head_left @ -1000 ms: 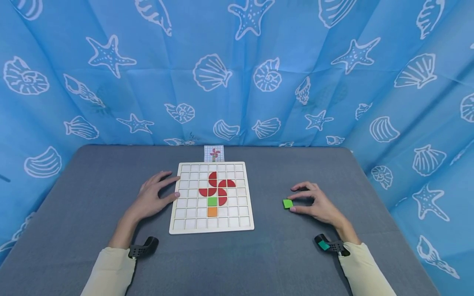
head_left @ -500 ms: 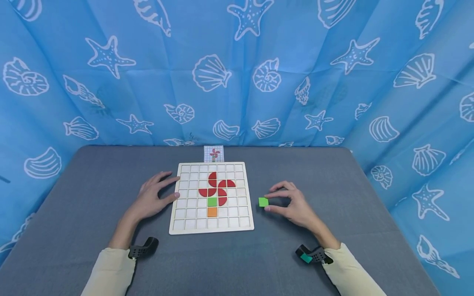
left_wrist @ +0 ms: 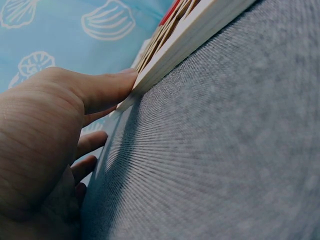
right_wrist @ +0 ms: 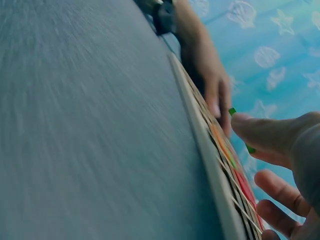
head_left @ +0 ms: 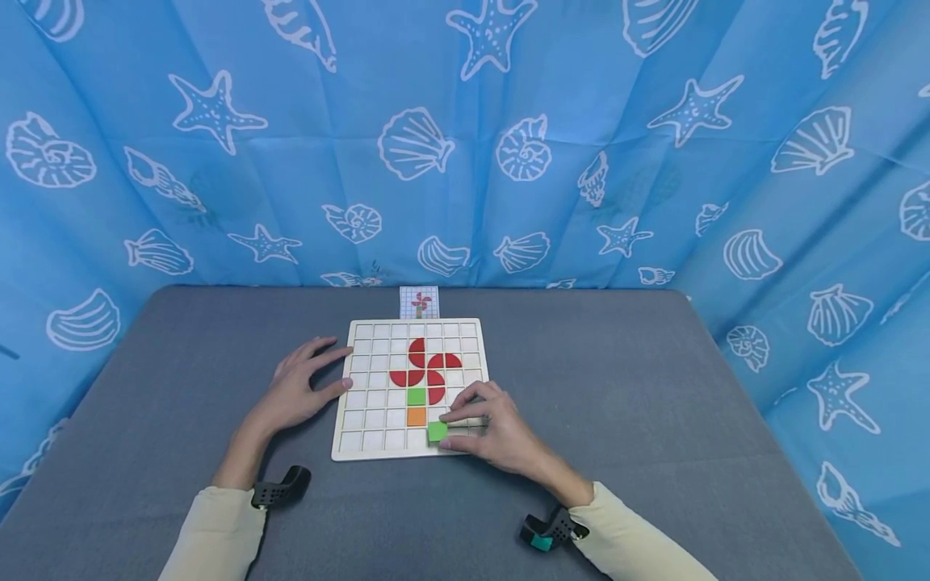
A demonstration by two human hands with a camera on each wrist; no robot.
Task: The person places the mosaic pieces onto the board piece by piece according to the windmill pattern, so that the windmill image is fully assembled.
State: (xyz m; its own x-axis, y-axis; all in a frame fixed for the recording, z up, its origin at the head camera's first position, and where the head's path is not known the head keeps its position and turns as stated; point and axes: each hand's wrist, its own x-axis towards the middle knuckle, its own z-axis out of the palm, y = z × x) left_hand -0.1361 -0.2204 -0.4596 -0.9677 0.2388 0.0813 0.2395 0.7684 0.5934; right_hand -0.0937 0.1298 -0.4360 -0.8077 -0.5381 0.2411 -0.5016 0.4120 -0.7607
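Observation:
A white wooden grid board point(head_left: 363, 440) lies on the table, holding red quarter-round tiles point(head_left: 436, 386) in a pinwheel shape. Below them sit a green square tile point(head_left: 416, 396) and an orange square tile point(head_left: 416, 416). My right hand point(head_left: 501, 432) pinches another green square tile point(head_left: 437, 432) between thumb and fingers, over the lower part of the board; in the right wrist view that tile point(right_wrist: 250, 149) is mostly behind the thumb. My left hand point(head_left: 301, 383) rests at the board's left edge; in the left wrist view its thumb point(left_wrist: 112, 89) touches the board's side point(left_wrist: 185, 42).
A small printed card point(head_left: 419, 303) with a pinwheel picture lies just behind the board. The grey cloth-covered table point(head_left: 407, 516) ends at a blue curtain point(head_left: 465, 202) with white shells and starfish. Each wrist wears a black camera band point(head_left: 279, 486).
My right hand has carried the green tile leftward from the table at the right to above the board's lower part. The left hand and the board have stayed in place.

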